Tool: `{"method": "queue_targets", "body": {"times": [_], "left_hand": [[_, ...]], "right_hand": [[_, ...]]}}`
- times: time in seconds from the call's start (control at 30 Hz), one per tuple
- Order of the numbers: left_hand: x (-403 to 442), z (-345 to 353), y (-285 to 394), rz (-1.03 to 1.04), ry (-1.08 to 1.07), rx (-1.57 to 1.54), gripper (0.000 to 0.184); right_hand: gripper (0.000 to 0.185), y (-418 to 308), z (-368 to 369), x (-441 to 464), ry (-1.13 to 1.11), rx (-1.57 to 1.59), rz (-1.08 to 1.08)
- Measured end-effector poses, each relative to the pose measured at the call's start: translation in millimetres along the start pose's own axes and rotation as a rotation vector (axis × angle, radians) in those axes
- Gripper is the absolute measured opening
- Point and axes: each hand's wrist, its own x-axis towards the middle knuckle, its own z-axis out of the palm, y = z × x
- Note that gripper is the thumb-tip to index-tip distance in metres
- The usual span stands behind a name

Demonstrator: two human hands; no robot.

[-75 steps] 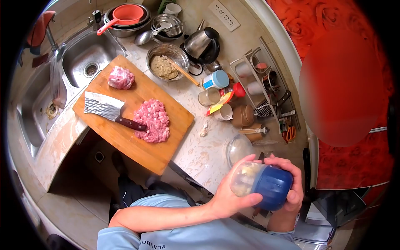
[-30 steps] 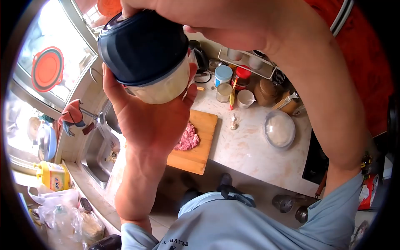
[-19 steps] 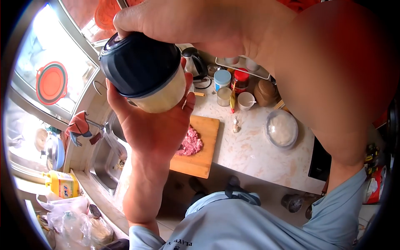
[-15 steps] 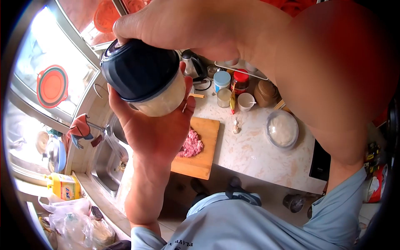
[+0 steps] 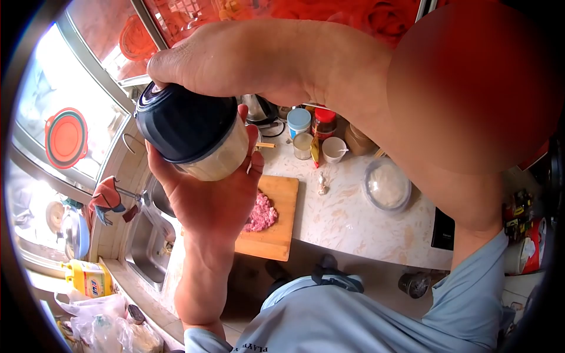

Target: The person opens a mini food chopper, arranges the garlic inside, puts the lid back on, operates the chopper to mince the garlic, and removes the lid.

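Observation:
In front of me I hold a food chopper [image 5: 185, 126] tilted in the air, with a dark ribbed top and a clear bowl holding something pale. My left hand [image 5: 206, 203] wraps round the bowl from below. Over the dark top lies my right hand [image 5: 235, 62], its thumb near the centre of the cap and its other fingers mostly hidden. Beneath them, pink minced meat [image 5: 262, 213] rests on a wooden cutting board [image 5: 284, 212], partly covered by my left hand and wrist.
A metal sink [image 5: 144, 256] is at the left. On the counter [image 5: 335, 215] stand a bowl of dough [image 5: 386, 185], a white cup [image 5: 333, 150], a red-lidded jar [image 5: 323, 122] and a blue-lidded tub [image 5: 299, 120]. A yellow bottle [image 5: 88, 277] and plastic bags [image 5: 100, 323] sit lower left.
The chopper and both hands sit slightly lower and further left in view, still held together. The counter things have shifted left and mostly down as the camera turned.

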Motion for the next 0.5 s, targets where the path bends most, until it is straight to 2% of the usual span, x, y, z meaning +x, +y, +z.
{"method": "queue_targets", "body": {"times": [0.5], "left_hand": [[-1,3,-5,0.003,0.013,-0.015,0.085]], "right_hand": [[0.048,32,-10,-5,-0.033,0.066,-0.288]]}}
